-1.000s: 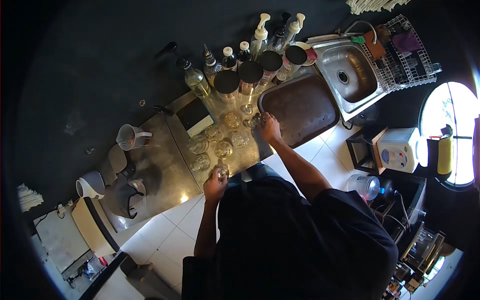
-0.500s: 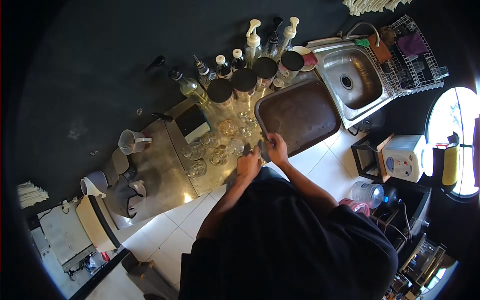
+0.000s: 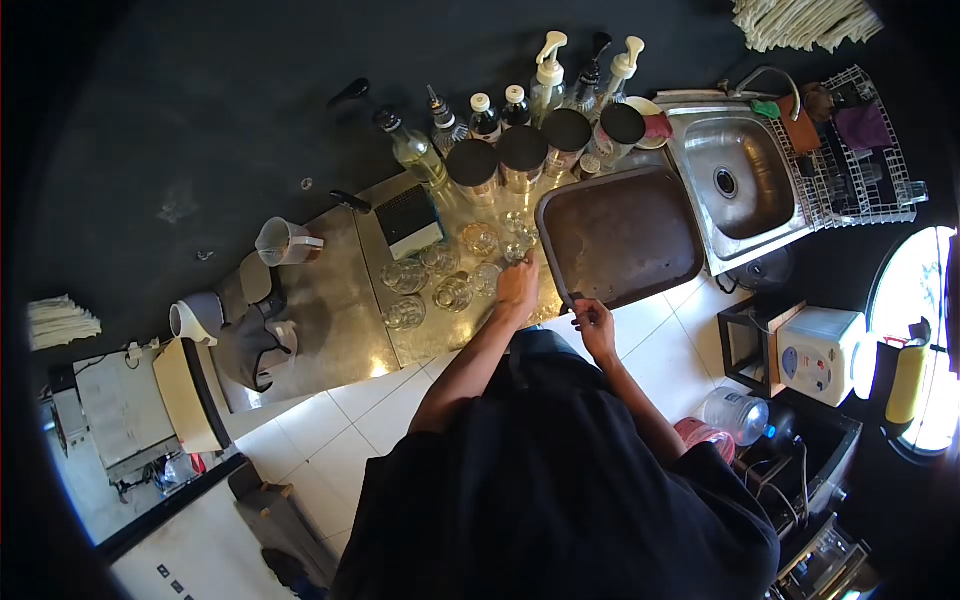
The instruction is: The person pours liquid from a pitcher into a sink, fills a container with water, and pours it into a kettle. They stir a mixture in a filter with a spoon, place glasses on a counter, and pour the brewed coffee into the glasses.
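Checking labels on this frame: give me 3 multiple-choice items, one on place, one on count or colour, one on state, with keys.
1. Where does the brown tray lie?
A. Between the cluster of glasses and the sink
B. Inside the sink
C. On the floor tiles

2. How many pump-top bottles with white pump heads stand at the back of the counter?
A. Five
B. Two
C. None

3. What is the right hand doing?
A. Lifting a kettle
B. Resting in the sink
C. Touching the tray's near edge

Key:
1 A: the tray sits on the counter with the glasses to one side and the sink to the other.
2 B: two white pump heads show, with a darker-topped bottle between them.
3 C: the right hand is at the tray's near rim; the left hand is by the glasses, and its grip cannot be told.
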Action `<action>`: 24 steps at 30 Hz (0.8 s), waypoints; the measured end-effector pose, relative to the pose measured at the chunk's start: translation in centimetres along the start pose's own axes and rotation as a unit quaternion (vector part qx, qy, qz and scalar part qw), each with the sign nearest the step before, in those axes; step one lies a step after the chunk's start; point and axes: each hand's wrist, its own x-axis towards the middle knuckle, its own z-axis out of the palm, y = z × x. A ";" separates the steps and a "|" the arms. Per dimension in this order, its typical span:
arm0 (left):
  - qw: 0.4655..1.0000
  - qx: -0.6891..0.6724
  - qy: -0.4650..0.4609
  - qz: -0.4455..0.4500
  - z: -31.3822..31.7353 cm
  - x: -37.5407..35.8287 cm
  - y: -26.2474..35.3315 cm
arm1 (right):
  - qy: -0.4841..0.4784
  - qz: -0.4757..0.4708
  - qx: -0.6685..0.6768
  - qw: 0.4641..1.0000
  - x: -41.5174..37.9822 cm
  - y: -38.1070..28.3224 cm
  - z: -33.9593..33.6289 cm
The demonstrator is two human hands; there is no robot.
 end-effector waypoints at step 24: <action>0.990 0.029 0.009 -0.141 -8.2 -14.6 -20.9 | -0.187 -0.323 -0.693 0.617 -1.5 -11.3 27.3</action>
